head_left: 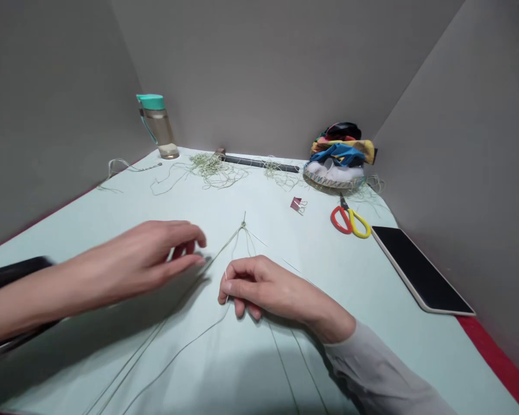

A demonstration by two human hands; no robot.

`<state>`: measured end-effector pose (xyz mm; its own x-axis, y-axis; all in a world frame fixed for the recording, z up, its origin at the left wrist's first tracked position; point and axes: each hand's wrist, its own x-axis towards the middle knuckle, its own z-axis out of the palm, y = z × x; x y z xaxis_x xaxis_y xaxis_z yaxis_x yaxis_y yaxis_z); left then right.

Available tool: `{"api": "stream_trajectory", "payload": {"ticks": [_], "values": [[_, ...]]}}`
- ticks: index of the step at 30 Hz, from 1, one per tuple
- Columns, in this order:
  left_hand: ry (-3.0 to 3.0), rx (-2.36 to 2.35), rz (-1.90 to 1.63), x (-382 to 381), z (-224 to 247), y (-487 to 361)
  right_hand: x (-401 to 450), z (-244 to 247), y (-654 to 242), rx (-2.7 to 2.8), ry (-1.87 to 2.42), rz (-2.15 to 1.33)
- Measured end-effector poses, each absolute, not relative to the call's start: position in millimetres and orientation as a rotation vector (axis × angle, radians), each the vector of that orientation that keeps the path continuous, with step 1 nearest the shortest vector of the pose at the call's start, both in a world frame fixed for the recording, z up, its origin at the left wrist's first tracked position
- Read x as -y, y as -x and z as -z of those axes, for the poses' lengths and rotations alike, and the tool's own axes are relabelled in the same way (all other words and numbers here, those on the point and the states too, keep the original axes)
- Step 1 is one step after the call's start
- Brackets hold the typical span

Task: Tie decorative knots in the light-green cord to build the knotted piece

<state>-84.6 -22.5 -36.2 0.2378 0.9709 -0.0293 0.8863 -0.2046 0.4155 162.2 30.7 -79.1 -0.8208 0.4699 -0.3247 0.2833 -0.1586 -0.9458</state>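
Observation:
Several thin pale green cords [225,246] fan out toward me from a small knot [243,224] at the middle of the table. My right hand [253,286] pinches one of these cords between thumb and forefinger, its loose end trailing toward the lower left. Under that wrist, other strands run down to the near edge. To the left, my left hand [173,253] hovers over the cords with fingers curled and thumb apart, and nothing shows between them. Its shadow falls on the tabletop.
Scissors [350,222], a binder clip [298,204] and a dark-screened tablet [421,268] lie to the right. Tangled cord [210,165], a dark rod [262,163], a water bottle [161,127] and a glass dish of fabric [333,178] line the back. Grey partitions enclose the table.

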Motion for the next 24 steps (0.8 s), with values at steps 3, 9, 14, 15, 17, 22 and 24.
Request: {"api": "stream_trajectory", "payload": {"ticks": [3, 9, 14, 15, 17, 22, 24], "values": [[-2.235, -1.613, -0.241, -14.5, 56.8, 62.5, -30.2, 78.4, -164.5, 1.915, 0.898, -2.146], [-2.3, -1.564, -0.227, -24.3, 87.1, 64.7, -25.7, 76.8, -162.4, 1.834, 1.029, -2.142], [-2.313, -1.517, -0.268, -20.4, 89.0, 66.1, -23.9, 78.6, -150.9, 1.777, 1.14, -1.934], [-2.294, -1.505, -0.288, -19.5, 87.7, 65.5, -24.3, 78.6, -149.4, 1.742, 1.133, -1.95], [-2.206, -1.512, -0.346, -17.8, 83.6, 63.7, -25.1, 78.5, -148.2, 1.65, 1.094, -2.009], [-1.684, -1.597, -0.403, -20.5, 75.5, 61.8, -20.9, 81.2, -151.3, 1.323, 1.116, -2.32], [-1.444, -1.502, -0.433, -24.0, 76.3, 62.7, -16.7, 82.6, -151.6, 1.311, 1.16, -2.353]]}}
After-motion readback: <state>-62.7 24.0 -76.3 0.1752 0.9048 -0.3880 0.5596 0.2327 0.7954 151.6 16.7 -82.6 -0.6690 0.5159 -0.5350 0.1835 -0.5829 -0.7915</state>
